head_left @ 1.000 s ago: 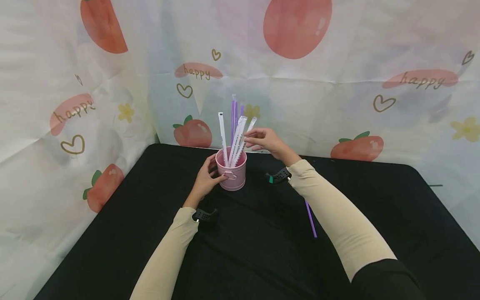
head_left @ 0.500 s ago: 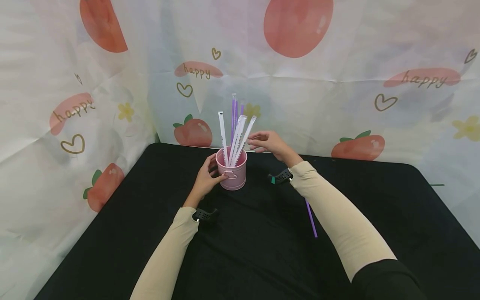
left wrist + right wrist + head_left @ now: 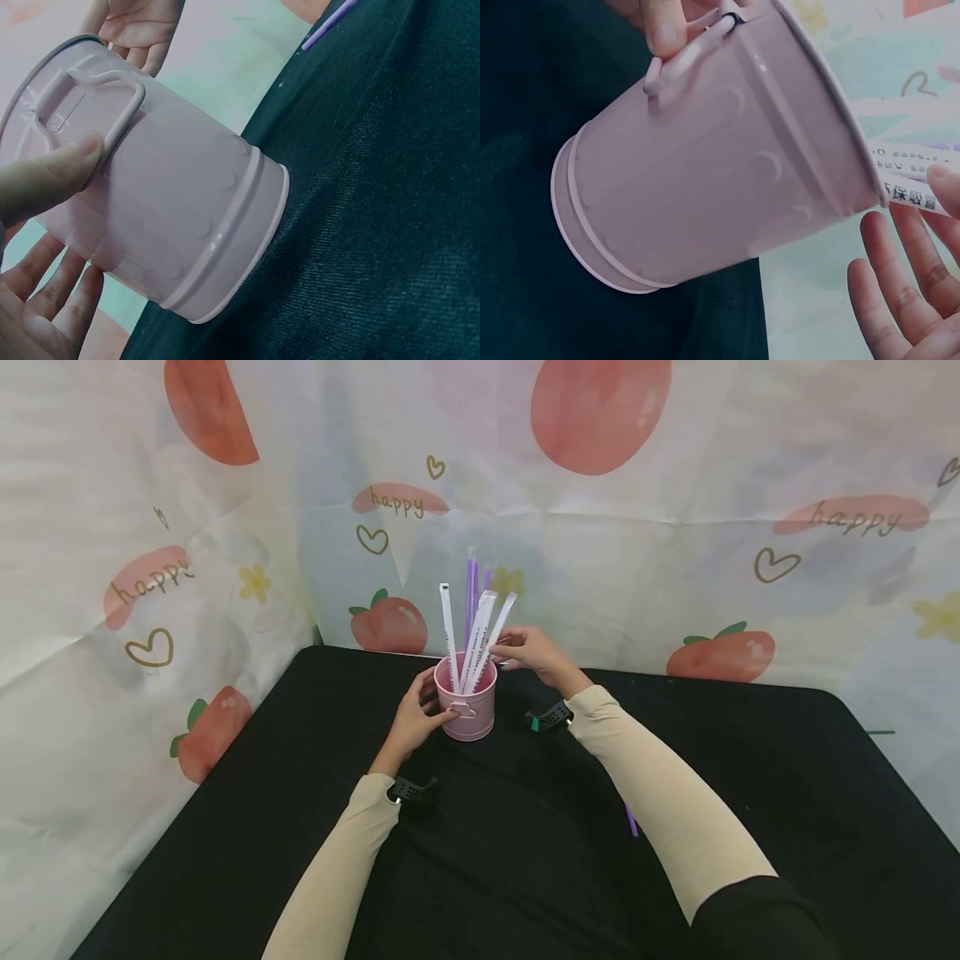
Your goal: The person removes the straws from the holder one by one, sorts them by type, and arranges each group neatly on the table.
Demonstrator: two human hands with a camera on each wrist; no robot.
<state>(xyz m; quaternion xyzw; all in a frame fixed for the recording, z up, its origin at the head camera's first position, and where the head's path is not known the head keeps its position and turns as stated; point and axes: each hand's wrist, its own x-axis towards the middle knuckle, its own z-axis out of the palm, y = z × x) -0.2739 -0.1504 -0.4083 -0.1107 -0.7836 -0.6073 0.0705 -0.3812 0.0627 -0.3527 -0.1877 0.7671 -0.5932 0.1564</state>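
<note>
A small pink bucket (image 3: 474,723) stands upright on the black cloth. My left hand (image 3: 411,720) grips it from the left, thumb on the side handle (image 3: 124,112) and fingers round the far side. Several paper-wrapped straws (image 3: 477,631) and several purple straws (image 3: 471,593) rise out of the bucket. At its right rim, my right hand (image 3: 538,653) pinches the rightmost paper-wrapped straw (image 3: 504,614) between thumb and forefinger. In the right wrist view printed characters show on that wrapper (image 3: 911,196), and the other fingers are spread below it.
A purple straw (image 3: 632,821) lies on the table (image 3: 495,877), partly hidden under my right forearm. Behind the table hangs a fruit-printed curtain (image 3: 600,568), close to the back edge. Both wrists wear black straps.
My right hand first drew slightly right, off the rightmost wrapped straw, then came back left and took hold of it lower down. The left hand stays on the bucket.
</note>
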